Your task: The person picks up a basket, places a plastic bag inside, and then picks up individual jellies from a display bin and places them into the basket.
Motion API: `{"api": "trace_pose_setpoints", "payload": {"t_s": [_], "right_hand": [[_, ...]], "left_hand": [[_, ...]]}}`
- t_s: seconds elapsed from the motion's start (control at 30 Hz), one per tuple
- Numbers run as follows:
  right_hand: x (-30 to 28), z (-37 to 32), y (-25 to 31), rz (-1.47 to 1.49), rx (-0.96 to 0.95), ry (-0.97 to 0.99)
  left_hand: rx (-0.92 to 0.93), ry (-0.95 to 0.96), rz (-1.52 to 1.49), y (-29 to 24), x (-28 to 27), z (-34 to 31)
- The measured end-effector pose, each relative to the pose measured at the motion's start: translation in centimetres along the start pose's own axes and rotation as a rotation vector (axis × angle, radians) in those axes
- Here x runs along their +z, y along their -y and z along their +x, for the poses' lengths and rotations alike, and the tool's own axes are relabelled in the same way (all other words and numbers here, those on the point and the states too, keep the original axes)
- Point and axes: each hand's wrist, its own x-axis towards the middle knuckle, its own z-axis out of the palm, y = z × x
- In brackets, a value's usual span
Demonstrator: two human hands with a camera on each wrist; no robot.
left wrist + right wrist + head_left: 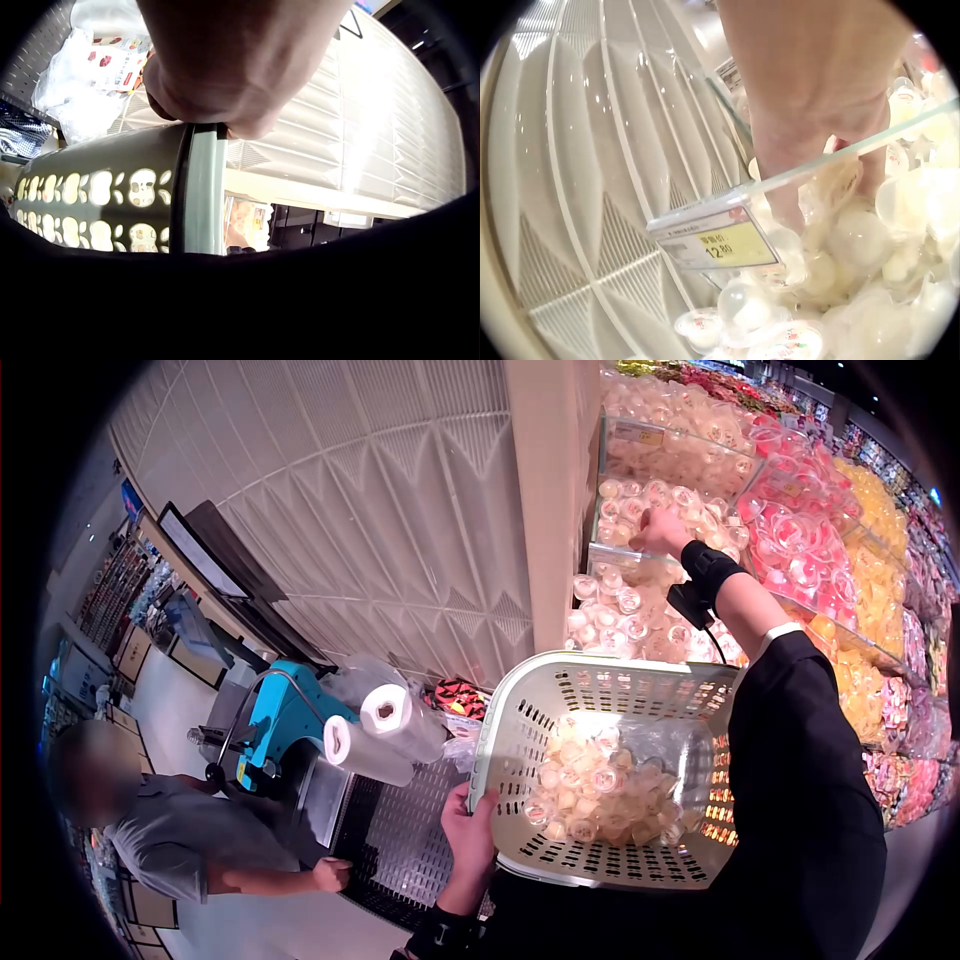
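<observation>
My left hand (470,835) grips the left rim of a pale green plastic shopping basket (484,735), its thumb over the edge. A heap of small clear-wrapped jelly cups (600,780) lies in the basket. In the left wrist view, the left hand (225,75) covers part of the pale green rim (204,187). My right hand (660,532) reaches down into a bin of whitish jelly cups (640,505). Seen by the right wrist camera, the right hand (817,142) holds a wrapped jelly cup (840,184) between thumb and fingers, partly behind a clear divider.
A price tag (720,240) hangs on the divider (840,150). Pink jelly cups (800,550) and yellow ones (870,580) fill neighbouring bins. Plastic bag rolls (365,745) stand beside a turquoise machine (285,715). Another person (205,840) stands at the left. A ribbed wall (400,510) rises behind.
</observation>
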Motion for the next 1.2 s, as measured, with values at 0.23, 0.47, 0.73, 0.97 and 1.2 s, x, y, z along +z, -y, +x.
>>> {"api": "trace_pose_setpoints", "payload": {"t_s": [0.23, 0.47, 0.73, 0.97, 1.2], "right_hand": [[-7.8, -1.1, -1.8, 0.613, -0.043, 0.391], [-3.8, 5.0, -4.3, -0.160, -0.340, 0.072], [-3.6, 4.6, -2.7, -0.207, -0.280, 0.309], [-5.4, 1.5, -0.1, -0.037, -0.135, 0.408], [-5.2, 0.5, -0.8, 0.018, -0.156, 0.456]], "left_hand": [[0.060, -0.011, 0.013, -0.1, 0.1, 0.0], [0.037, -0.018, 0.053, -0.2, -0.1, 0.0], [0.035, -0.012, 0.029, 0.2, -0.5, -0.1], [0.012, -0.004, -0.011, 0.2, -0.2, -0.1], [0.028, 0.012, -0.026, 0.2, -0.3, 0.0]]}}
